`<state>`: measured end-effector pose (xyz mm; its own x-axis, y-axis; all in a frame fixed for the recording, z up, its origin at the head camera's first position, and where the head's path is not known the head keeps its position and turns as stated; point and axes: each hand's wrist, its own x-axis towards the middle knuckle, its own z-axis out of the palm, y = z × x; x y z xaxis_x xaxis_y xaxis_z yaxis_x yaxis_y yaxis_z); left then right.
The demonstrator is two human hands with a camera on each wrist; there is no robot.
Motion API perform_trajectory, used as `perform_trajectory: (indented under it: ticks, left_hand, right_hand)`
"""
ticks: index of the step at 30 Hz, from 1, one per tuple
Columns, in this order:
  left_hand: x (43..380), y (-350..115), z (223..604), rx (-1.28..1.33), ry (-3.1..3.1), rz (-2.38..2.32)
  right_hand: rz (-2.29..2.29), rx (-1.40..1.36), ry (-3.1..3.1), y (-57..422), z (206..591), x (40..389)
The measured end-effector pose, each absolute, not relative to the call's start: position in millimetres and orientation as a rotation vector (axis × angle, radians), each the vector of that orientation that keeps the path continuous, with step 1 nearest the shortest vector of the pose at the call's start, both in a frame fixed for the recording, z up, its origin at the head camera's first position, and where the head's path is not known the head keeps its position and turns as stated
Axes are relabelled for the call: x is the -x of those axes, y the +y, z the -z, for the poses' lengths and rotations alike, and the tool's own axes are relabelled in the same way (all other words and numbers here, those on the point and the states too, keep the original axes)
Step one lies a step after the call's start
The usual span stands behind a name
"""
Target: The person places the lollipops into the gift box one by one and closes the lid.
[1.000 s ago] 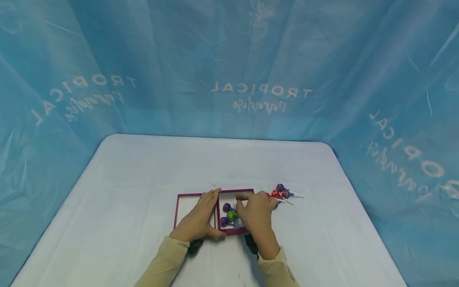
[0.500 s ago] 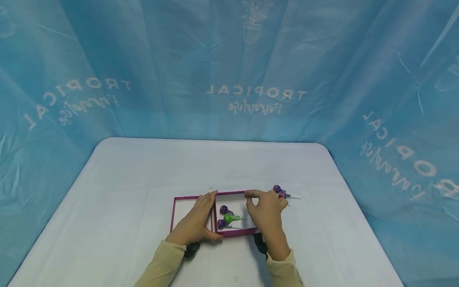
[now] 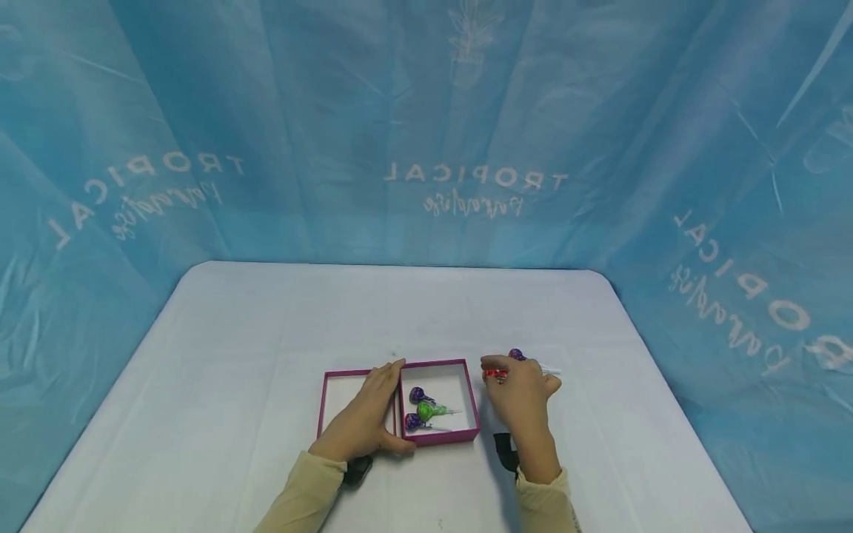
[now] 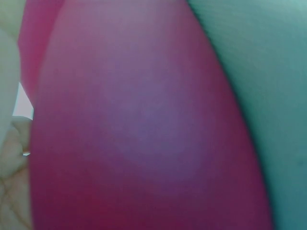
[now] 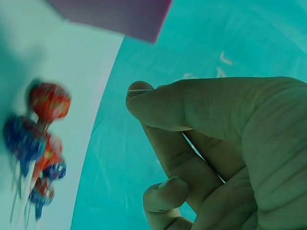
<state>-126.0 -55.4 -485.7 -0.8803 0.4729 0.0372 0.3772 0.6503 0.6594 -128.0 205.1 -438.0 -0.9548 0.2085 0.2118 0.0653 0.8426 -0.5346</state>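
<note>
My left hand [image 3: 363, 414] spans the seam between two shallow magenta-edged trays, fingertips at the far edge and thumb at the near wall, holding the right tray [image 3: 440, 438]. Partly under that hand is the left tray [image 3: 321, 403]. Inside the right one lie a green lollipop [image 3: 426, 411] and two purple lollipops [image 3: 417, 395]. My right hand [image 3: 523, 392] hovers right of the trays over a loose group of lollipops. The right wrist view shows its thumb and fingers loosely bent, holding nothing, with a red lollipop [image 5: 49, 101] and blue lollipops [image 5: 23, 138] beside it.
A white-covered table [image 3: 233, 318] spreads around the trays. Blue printed curtain [image 3: 333, 111] hangs behind and at both sides. A magenta wall [image 4: 144, 120] fills most of the left wrist view.
My right hand has moved right, out of the right tray and over to the loose lollipops, leaving the green and purple lollipops in the tray. The left hand stays on the trays.
</note>
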Motion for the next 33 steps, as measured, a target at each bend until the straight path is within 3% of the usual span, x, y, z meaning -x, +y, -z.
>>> perform_trajectory:
  ticks: [8, 33]
  left_hand:
    - [124, -56, 486, -0.710, 2.696, -1.005]
    - [128, -55, 485, -0.707, 2.739, -0.999]
  right_hand:
    - [-0.798, 0.380, -2.788, 231, 449, 124]
    - [-0.709, 0.375, -2.875, 244, 458, 130]
